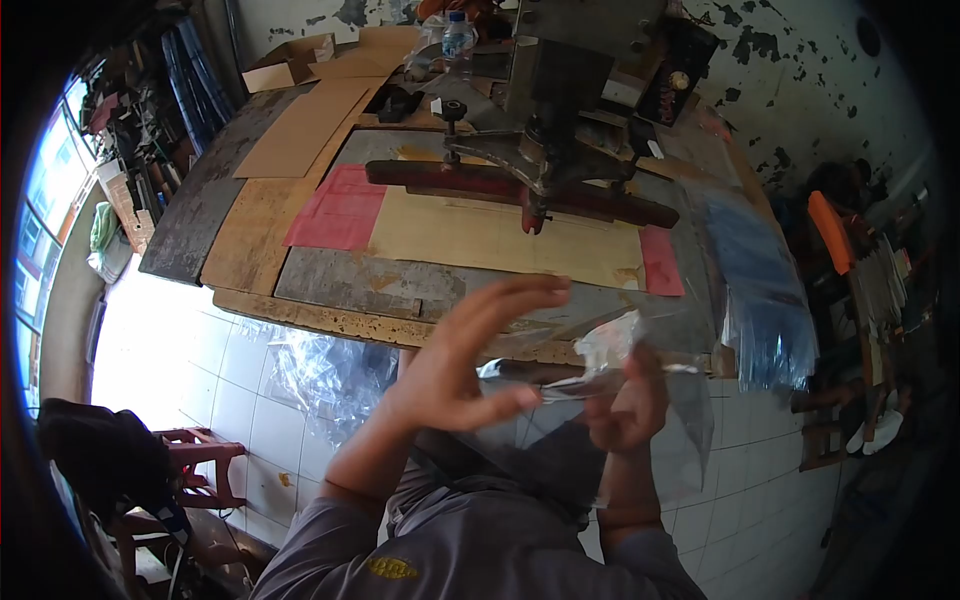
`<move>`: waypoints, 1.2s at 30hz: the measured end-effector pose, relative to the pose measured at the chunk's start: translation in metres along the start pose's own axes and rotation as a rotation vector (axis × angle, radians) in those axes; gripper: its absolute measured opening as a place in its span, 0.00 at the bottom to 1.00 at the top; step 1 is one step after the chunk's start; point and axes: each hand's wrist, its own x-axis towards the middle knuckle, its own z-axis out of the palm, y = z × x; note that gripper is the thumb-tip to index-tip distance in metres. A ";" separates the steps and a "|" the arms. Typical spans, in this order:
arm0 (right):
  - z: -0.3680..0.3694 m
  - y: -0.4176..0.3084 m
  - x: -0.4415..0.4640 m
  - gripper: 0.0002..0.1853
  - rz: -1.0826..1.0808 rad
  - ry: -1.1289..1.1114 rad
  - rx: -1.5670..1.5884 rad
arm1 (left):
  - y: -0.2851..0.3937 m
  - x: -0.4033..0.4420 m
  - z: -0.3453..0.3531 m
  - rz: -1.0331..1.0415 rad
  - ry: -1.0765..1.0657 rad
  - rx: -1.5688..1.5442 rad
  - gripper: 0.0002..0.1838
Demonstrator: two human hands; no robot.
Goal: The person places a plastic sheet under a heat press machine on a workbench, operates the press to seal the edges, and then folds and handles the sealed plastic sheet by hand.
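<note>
In front of the table edge, my right hand (630,405) is closed on a clear plastic bag (682,425) that hangs down over my lap. A crumpled white piece (608,345) shows at the fingers; whether it lies inside the bag or on it, I cannot tell. My left hand (465,365) is held to the left of it, thumb and fingers apart, with nothing gripped. Beyond both hands, a dark press with a long bar (440,178) stands over a pale yellow sheet (480,235) on the worktable (340,285).
Pink-red patches (340,205) flank the yellow sheet. A stack of clear plastic bags (765,290) drapes over the table's right edge. Flat cardboard (305,130) and a water bottle (458,40) are at the back. Crumpled plastic (330,370) lies below left, near a red stool (205,460).
</note>
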 end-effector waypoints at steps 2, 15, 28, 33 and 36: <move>-0.001 -0.018 0.022 0.31 -0.118 -0.106 -0.044 | 0.016 0.006 0.004 0.056 -0.138 0.073 0.50; 0.025 -0.020 0.013 0.44 0.137 0.389 0.290 | 0.011 -0.012 0.025 -0.082 -0.221 -0.023 0.53; 0.003 -0.018 0.038 0.41 0.032 -0.050 0.313 | 0.031 -0.008 0.023 0.066 -0.305 0.074 0.61; 0.003 -0.022 0.040 0.39 0.034 -0.131 0.354 | 0.030 -0.009 0.025 0.106 -0.251 0.055 0.62; 0.007 -0.023 0.041 0.38 0.038 -0.161 0.377 | 0.033 -0.007 0.023 0.150 -0.226 0.019 0.61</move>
